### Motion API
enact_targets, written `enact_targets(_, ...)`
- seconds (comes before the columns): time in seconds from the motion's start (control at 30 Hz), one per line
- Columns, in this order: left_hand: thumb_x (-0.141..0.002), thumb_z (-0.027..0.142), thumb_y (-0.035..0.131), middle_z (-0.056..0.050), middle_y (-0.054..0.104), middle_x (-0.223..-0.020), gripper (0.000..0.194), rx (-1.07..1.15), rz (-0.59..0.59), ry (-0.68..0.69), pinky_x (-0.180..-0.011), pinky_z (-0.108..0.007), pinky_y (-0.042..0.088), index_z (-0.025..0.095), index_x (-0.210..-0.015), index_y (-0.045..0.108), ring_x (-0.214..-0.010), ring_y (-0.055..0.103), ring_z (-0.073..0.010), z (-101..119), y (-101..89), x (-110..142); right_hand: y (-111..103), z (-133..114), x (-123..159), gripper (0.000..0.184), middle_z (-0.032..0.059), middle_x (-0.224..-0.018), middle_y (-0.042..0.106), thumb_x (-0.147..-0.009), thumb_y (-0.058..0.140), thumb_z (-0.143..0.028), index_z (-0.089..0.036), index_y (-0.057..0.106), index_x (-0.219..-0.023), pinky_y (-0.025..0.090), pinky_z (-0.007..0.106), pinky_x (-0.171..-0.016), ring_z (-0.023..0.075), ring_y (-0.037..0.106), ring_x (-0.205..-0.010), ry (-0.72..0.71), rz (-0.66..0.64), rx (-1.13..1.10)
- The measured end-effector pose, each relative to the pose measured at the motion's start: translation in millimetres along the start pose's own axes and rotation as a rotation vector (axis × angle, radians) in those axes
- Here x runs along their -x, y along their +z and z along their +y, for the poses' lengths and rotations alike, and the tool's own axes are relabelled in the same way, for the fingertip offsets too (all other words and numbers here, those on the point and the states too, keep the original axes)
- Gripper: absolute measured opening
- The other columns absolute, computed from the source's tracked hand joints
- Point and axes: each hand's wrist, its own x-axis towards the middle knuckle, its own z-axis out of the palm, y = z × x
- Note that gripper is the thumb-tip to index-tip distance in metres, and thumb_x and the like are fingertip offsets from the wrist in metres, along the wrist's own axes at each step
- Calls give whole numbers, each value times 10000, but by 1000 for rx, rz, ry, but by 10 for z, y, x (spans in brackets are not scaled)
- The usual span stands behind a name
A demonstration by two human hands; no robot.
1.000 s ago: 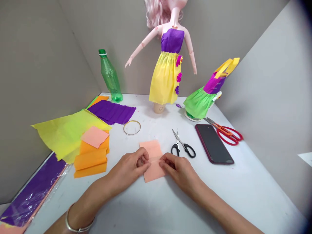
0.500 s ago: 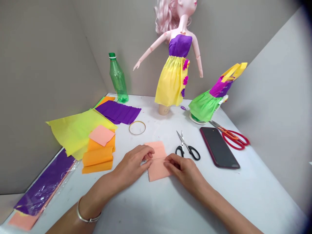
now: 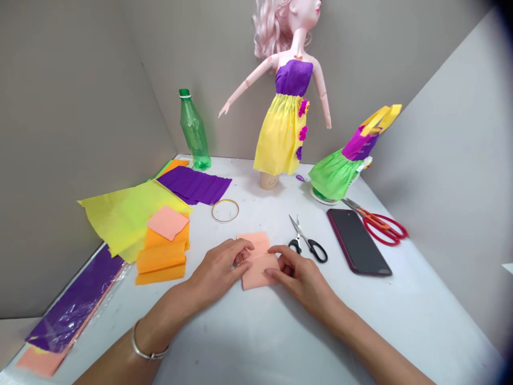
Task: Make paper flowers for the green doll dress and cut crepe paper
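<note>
A piece of peach crepe paper [image 3: 258,274] with a crosswise fold lies on the table between my hands. My left hand [image 3: 219,266] grips its left edge with curled fingers and thumb. At the right edge, my right hand [image 3: 303,271] holds the paper, thumb on the lower part and forefinger near the fold. The undersides of my fingers are hidden. Black-handled scissors [image 3: 316,249] lie partly open just beyond my right hand. A thin gold bangle [image 3: 225,221] rests beyond my left hand.
Orange crepe paper [image 3: 161,262], a small peach piece [image 3: 167,223], yellow sheets [image 3: 120,214] and purple paper [image 3: 196,184] lie left. Behind stand a green bottle [image 3: 194,131], a dressed doll [image 3: 280,133] and a small dress [image 3: 334,171]. A phone [image 3: 358,243] and red-handled scissors [image 3: 387,230] lie right.
My right thumb and forefinger have shifted left and slightly up along the paper. The paper's lower edge now sits higher. My left hand has barely moved.
</note>
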Motion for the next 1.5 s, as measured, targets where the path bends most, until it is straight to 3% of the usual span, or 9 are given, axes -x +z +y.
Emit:
enact_targets(0.37,-900,228,553,7,600,-922,212,-109,75,16,-748,-290,462,268,-1108,570,-838,578,-164,-42,39,-26,48,23,1,375,-27,-761,607,-909,467,-276,-252,470,-1284,394,277,-628,165,547,-656,-34,29,143)
enact_targets(0.77,-931,244,503,-38,622,-1019,187,-103,176,36,-855,-350,477,235,-1101,580,-936,590,-192,-86,-63,-68,17,-10,8,367,-17,-783,615,-899,484,-262,-246,526,-1263,395,269,-639,158,553,-676,-45,-15,148)
enact_targets(0.93,-907,242,545,-45,615,-1050,161,-183,185,57,-905,-398,449,226,-1059,592,-1035,533,-231,-129,-125,-108,-153,-144,84,308,-42,-726,521,-868,575,-275,-258,608,-1174,367,229,-602,128,489,-658,-36,-185,4)
enact_targets(1.13,-895,263,589,-44,600,-1118,196,-146,74,96,-959,-389,426,233,-1088,589,-1099,502,-233,-121,-91,-85,-335,-268,197,269,-55,-662,517,-751,749,-341,-239,715,-998,322,206,-538,109,448,-615,-79,-572,-57)
enact_targets(1.27,-906,238,587,-39,608,-1100,168,-141,37,191,-942,-368,428,235,-1074,597,-1077,505,-221,-94,-24,-75,-423,-266,205,233,-42,-647,570,-820,673,-318,-213,715,-1023,344,210,-548,106,476,-588,-36,-688,-274)
enact_targets(1.33,-917,224,571,-38,617,-1061,113,-149,29,212,-919,-362,433,225,-1024,609,-1044,515,-215,-83,14,-79,-455,-266,187,197,-29,-662,587,-854,624,-312,-194,714,-984,353,214,-550,103,480,-578,-39,-622,-326)
enact_targets(1.5,-918,178,538,-34,627,-957,93,-122,55,181,-870,-356,444,214,-886,618,-977,532,-211,-48,50,-92,-419,-247,100,254,-2,-716,567,-914,529,-343,-174,649,-768,361,232,-578,124,476,-651,-84,-165,-198)
